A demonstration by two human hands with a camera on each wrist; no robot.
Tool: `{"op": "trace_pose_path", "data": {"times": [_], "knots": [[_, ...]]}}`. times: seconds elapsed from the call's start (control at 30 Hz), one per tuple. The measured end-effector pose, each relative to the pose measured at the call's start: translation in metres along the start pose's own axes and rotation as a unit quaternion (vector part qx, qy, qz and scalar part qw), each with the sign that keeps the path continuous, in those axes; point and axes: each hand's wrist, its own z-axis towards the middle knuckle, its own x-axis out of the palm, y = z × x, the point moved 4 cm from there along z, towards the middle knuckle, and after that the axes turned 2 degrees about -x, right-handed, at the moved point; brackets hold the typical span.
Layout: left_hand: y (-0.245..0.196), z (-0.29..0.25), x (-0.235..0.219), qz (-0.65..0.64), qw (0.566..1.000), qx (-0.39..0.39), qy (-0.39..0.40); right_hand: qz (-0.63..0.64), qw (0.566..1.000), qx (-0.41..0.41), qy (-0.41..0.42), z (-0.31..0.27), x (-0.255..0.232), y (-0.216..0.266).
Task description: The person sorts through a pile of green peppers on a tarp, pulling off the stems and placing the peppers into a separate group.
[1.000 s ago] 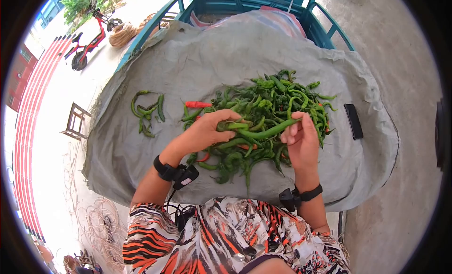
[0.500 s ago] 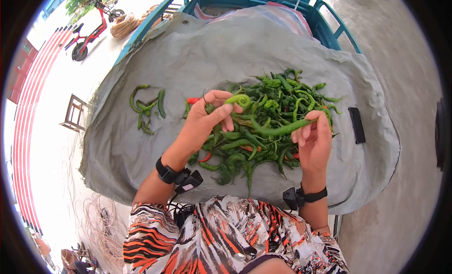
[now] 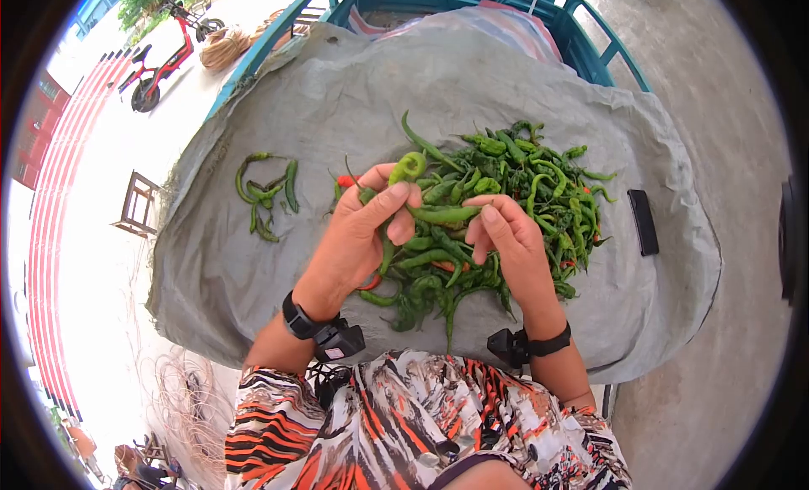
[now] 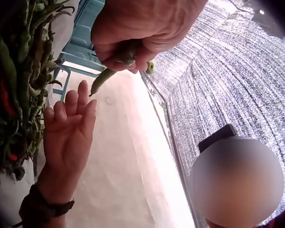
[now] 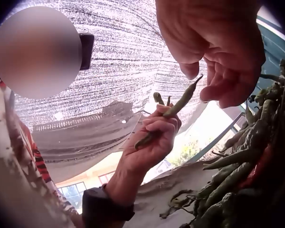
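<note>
In the head view, the left hand grips several green peppers above the pile, among them one with a coiled end and a straighter one pointing right. The right hand is beside that pepper's tip. The right wrist view shows the tip of this pepper between the right hand's parted thumb and fingers, apparently untouched. In the left wrist view the right hand has its fingers spread below the pepper. The pile of peppers is mostly green with some red.
A grey cloth lies under the peppers. A few peppers form a small group at its left. A black phone lies at the right. Behind stands a teal cart frame; a wooden stool is on the ground at left.
The right hand has moved left and no longer pinches the long pepper it had. A long pepper now shows at the pile's back left edge. The left hand still grips the coiled one.
</note>
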Motion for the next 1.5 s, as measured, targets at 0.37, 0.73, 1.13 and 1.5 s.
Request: {"op": "trace_pose_path", "data": {"times": [0.37,0.73,1.13,1.5], "knots": [[0.025,0.009,-0.012,0.060,0.996,-0.012,-0.066,0.025,0.992,-0.092,-0.082,-0.015,-0.017,0.004],[0.017,0.000,-0.001,0.022,0.999,-0.025,-0.032,-0.033,0.998,-0.054,0.015,-0.002,0.009,0.008],[0.040,0.001,0.008,0.128,0.990,-0.063,-0.012,-0.078,0.994,-0.007,0.071,-0.018,0.024,-0.019],[0.048,-0.005,0.001,0.116,0.982,-0.146,-0.029,-0.088,0.990,-0.027,-0.105,-0.021,-0.003,0.002]]}}
